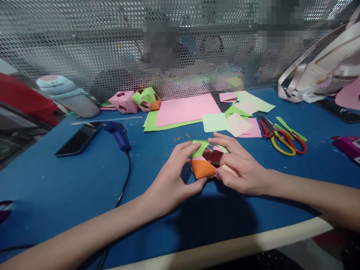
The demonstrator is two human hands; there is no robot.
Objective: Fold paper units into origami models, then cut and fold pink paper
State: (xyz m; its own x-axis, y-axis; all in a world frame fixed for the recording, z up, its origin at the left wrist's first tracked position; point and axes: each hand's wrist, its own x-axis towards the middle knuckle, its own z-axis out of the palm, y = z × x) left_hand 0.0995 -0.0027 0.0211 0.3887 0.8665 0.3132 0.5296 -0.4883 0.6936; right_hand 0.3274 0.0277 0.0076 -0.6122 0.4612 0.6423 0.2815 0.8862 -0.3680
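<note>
Bare forearms [112, 221] flanked a hollow paper shape [202, 168] at a blue table [70, 183]: the left hand [174, 170] clasped its green-and-orange side, while the right hand [244, 165], directly opposite, pinched its pink edge; scissors [273, 143] lay beyond, nearer the right hand.

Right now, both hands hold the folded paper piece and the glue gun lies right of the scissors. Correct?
No: the head view shows the glue gun left of the scissors. The left hand and right hand do hold the folded paper piece.
</note>
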